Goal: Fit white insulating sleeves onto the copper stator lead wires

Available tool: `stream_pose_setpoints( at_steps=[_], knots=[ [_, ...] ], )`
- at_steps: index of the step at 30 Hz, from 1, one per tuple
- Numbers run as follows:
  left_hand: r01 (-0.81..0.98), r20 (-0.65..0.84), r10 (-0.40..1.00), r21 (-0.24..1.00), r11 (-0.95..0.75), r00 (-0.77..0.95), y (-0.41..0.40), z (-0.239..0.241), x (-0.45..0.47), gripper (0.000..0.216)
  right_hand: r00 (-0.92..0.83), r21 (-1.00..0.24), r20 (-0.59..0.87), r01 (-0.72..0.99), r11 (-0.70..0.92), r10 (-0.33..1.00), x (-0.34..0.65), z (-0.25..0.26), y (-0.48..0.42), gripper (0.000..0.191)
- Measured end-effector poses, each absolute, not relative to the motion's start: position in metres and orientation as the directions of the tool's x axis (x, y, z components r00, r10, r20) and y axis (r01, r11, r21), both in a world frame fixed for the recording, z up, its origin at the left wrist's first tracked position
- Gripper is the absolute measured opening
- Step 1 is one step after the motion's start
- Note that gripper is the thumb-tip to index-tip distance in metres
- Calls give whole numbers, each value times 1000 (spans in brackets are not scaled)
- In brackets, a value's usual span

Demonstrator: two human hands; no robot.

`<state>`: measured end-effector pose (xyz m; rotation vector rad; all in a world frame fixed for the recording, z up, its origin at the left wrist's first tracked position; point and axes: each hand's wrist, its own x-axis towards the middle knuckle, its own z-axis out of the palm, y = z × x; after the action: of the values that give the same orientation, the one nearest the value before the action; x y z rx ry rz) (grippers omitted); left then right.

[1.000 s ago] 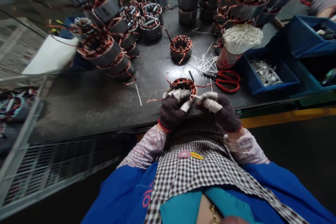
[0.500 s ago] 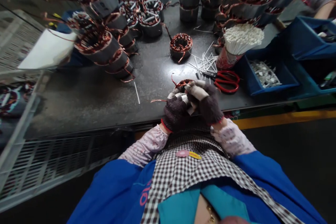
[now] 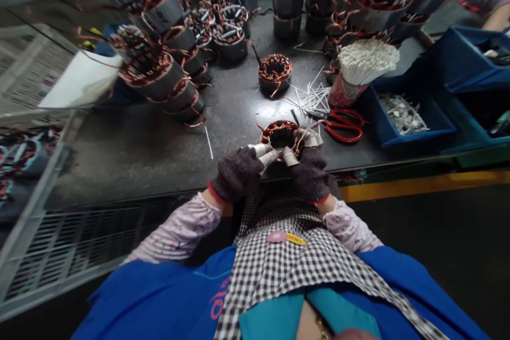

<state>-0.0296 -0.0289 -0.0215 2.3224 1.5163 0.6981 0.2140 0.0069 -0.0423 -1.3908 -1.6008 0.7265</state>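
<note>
Scissors [image 3: 343, 124] lie beside the stator [image 3: 281, 135] gripped by left hand [image 3: 239, 172] and right hand [image 3: 311, 167] fingers.

Stator [image 3: 281, 135] w/ copper windings, round, sits upright, bore up, at table's near edge, wire ends sticking out.

Our left hand [image 3: 238, 172] and right hand [image 3: 309, 170] cover the near rim of the stator [image 3: 281, 135], so we cannot tell just what the taped fingertips pinch there. The stacked stators [image 3: 153, 71] at our left are smeared by blur, and those along the far side are cut off by the top edge. A co-worker's arm [image 3: 496, 17] is clipped by the right edge, and the small white pieces in the blue bin [image 3: 402, 111] are too small for us to make out.
</note>
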Motion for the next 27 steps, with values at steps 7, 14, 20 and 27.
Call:
stream_pose_setpoints(
  at_steps=[7, 14, 20, 27],
  knots=[
    [671, 57, 770, 451, -588, 636, 56, 27, -47, 42, -333, -839, 202, 427, 338, 921, 256, -22, 66, 27],
    [574, 371, 674, 354, -738, 639, 39, -7, -38, 52, 195, -967, 205, 192, 168, 959, 327, -17, 104, 13],
    [613, 367, 749, 430, -662, 551, 27, -19, -15, 29, 475, -818, 424, 565, 102, 771, 349, 9, 171, 18],
    [610, 394, 828, 560, -560, 399, 26, -26, 2, 16, 469, -805, 515, 553, 216, 718, 348, -3, 179, 25]
  ],
)
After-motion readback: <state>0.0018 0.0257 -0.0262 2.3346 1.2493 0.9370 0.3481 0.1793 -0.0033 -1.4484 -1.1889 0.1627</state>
